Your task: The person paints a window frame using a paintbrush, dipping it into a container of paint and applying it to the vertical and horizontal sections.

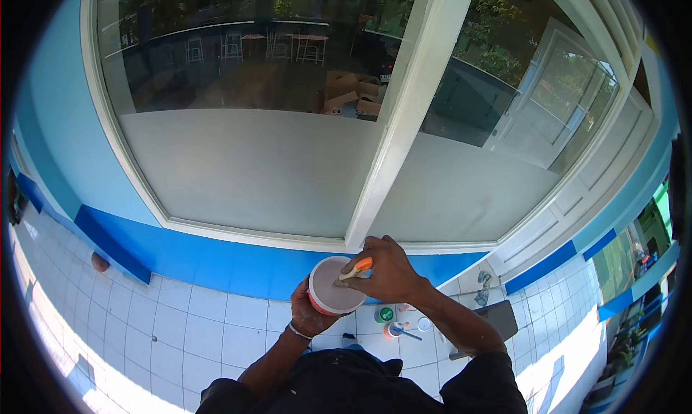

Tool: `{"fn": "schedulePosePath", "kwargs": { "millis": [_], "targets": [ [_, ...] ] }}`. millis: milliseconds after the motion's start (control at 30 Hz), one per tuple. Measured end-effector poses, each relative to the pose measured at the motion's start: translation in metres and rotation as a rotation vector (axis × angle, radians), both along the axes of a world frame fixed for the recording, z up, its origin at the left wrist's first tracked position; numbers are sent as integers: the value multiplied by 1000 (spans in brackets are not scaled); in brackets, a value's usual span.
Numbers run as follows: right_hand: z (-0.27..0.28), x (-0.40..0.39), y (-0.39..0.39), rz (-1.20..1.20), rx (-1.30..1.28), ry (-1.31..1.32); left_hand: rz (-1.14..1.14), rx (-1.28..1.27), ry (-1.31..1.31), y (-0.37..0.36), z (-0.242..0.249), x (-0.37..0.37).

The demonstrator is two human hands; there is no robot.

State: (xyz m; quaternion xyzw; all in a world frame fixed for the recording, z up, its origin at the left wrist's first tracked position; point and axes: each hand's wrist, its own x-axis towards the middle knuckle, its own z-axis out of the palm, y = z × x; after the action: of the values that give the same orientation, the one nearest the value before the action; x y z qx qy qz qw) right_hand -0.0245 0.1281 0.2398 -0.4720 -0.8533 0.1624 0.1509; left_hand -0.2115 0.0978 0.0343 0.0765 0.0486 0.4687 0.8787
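My left hand is wrapped round the side and underside of a round white tub with some red on its outside, held at waist height. Greyish-beige paint or paste shows inside it. Over the tub's right rim, my right hand grips a paintbrush with a beige handle and an orange end. The brush's lower part points into the tub; its bristles cannot be made out. A pale band circles my left wrist.
Ahead stands a white-framed window above a blue wall band. On the white tiled floor are a green-lidded can, a pot with a blue-handled brush, a white lid, a rag and a dark stool-like object.
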Motion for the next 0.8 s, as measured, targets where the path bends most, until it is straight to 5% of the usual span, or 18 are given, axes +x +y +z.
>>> {"fn": "schedulePosePath", "kwargs": {
  "millis": [233,367,600,700,733,800],
  "targets": [
    [-9,-2,3,11,-334,108,-15,11,-1,-2,6,0],
    [-6,6,7,-82,-522,444,-46,13,-66,0,-7,-3],
    [-22,18,4,-89,-501,483,-19,-20,57,-3,5,0],
    [-10,36,12,-153,-540,880,57,73,221,-10,43,4],
    [11,46,19,-145,-476,1009,31,136,95,-6,28,3],
    [66,66,23,-122,-362,1271,241,339,511,-21,42,10]
  ]
}}
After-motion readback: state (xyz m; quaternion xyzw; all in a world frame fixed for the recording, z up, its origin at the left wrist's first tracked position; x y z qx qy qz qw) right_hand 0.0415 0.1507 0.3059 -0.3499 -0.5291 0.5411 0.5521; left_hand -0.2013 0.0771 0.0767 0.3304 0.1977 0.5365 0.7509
